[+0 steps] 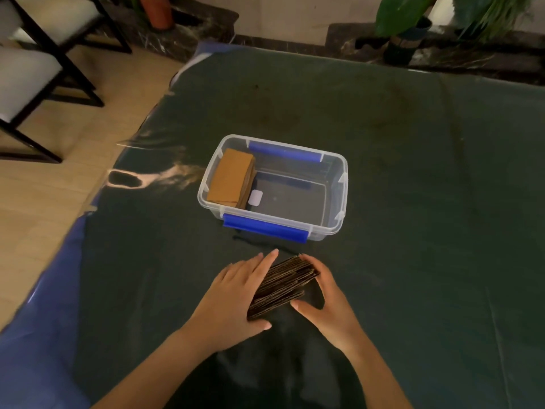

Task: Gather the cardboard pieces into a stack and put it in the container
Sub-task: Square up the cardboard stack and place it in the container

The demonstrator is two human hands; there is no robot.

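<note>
A stack of several brown cardboard pieces (281,286) stands on edge on the dark table cover, near the front. My left hand (236,293) presses flat against its left side and my right hand (327,296) holds its right side, so both hands grip the stack between them. Just beyond it sits a clear plastic container (339,184) with blue clips. Another cardboard stack (231,178) leans inside the container at its left end.
A dark green cover (427,202) lies over the table, with blue cloth (44,335) along the left edge. Black-framed chairs (44,69) stand on the floor at far left. Potted plants (407,25) line the wall behind.
</note>
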